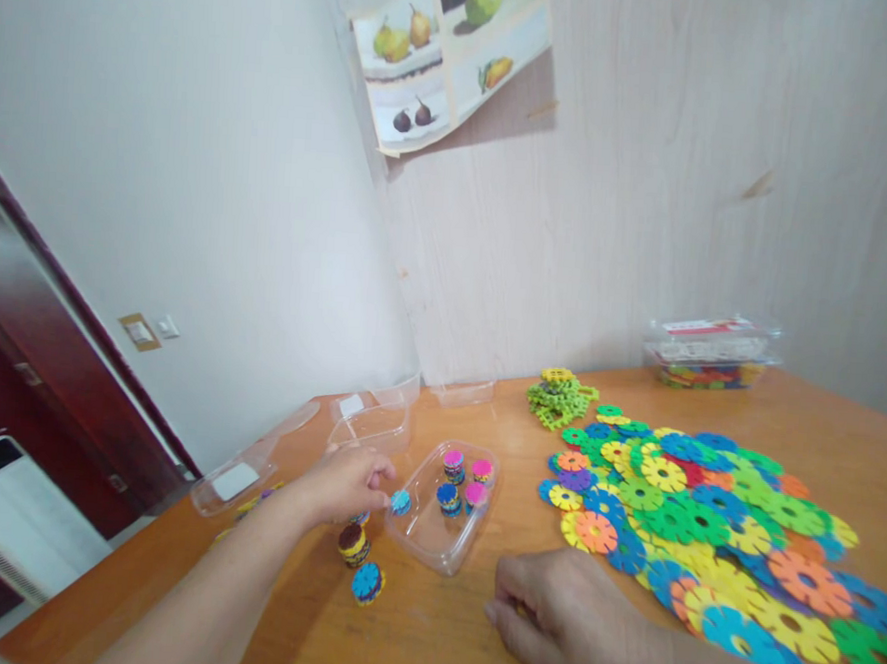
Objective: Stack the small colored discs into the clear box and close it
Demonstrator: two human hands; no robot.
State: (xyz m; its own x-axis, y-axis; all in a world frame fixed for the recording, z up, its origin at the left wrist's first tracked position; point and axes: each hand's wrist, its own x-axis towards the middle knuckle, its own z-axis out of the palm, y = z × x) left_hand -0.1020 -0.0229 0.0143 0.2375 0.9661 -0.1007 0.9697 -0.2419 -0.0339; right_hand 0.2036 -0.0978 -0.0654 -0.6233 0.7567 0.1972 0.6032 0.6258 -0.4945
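Note:
My left hand hovers at the left rim of a clear plastic tray, its thumb and forefinger apart. Just beyond the fingertips sits a light blue flower-disc stack. The tray also carries several stacks with pink tops, and one with a dark blue top. Below the left hand stand a brown-topped yellow stack and a blue-topped stack; another is partly hidden under the hand. My right hand rests curled on the table, closed; a small yellowish spot shows between its fingers, too hidden to name.
A wide pile of colourful flower discs covers the right side of the table. Behind it are green linked pieces and a lidded clear box. Clear containers line the wall, with another clear lid at left.

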